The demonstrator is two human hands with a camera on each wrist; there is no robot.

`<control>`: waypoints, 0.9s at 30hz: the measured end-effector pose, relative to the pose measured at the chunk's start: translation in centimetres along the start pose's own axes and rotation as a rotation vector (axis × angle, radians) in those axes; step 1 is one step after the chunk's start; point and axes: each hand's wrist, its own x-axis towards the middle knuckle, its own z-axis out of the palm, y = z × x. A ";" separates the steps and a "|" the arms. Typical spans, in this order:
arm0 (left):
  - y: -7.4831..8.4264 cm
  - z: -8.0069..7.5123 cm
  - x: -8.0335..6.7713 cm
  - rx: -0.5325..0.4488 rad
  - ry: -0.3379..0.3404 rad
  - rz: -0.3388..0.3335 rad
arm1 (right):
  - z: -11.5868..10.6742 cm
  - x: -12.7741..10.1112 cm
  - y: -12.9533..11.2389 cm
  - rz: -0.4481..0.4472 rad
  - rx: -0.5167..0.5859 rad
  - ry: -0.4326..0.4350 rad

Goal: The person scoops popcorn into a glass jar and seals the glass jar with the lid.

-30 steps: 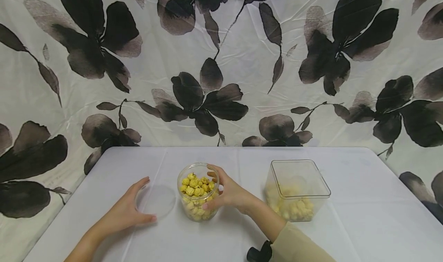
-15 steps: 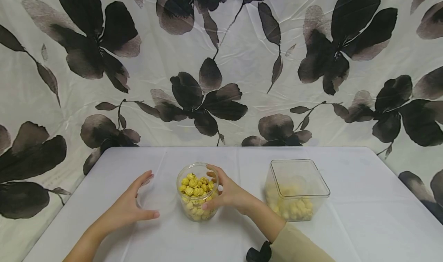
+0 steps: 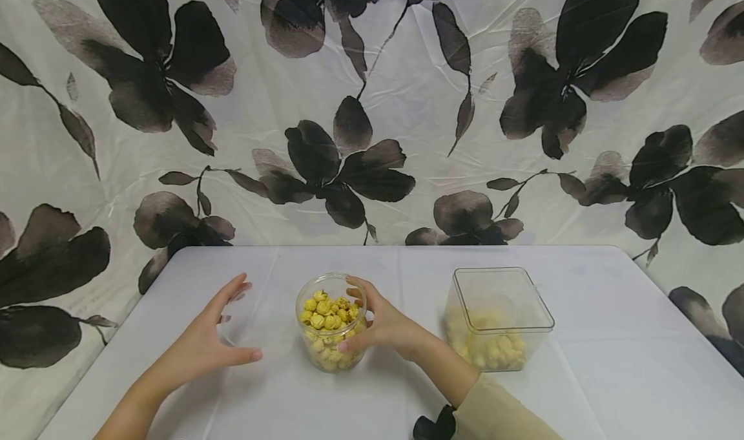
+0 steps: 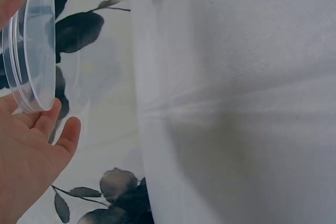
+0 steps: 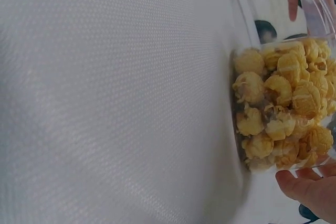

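A clear round jar [image 3: 331,320] of yellow popcorn stands on the white table without a lid. My right hand [image 3: 386,324] grips its right side, thumb toward me and fingers on the far side. To the left of the jar, my left hand [image 3: 200,343] holds a clear round lid [image 4: 39,45] by its edges, between thumb and fingers. The lid's rim shows well in the left wrist view but barely in the head view. In the right wrist view, popcorn [image 5: 286,95] shows through the jar's wall.
A clear square container [image 3: 500,320] with pale yellow popcorn stands right of the jar, behind my right forearm. A black object [image 3: 436,424] sits by the right sleeve [image 3: 502,411]. A floral cloth [image 3: 360,52] hangs behind the table [image 3: 610,388].
My left hand has moved slightly up and to the left with the lid, whose round outline has faded from the head view. The right hand and the jar stay in place.
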 end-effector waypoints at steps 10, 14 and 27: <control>0.9 -0.7 -0.1 0.042 0.034 0.082 | 0.0 0.1 0.0 0.002 0.002 0.005; 1.3 -1.1 0.1 0.091 0.046 0.111 | 0.0 0.1 0.0 0.004 -0.006 0.008; 2.6 -1.9 0.8 0.056 0.104 0.222 | 0.0 0.1 0.1 0.013 0.000 0.014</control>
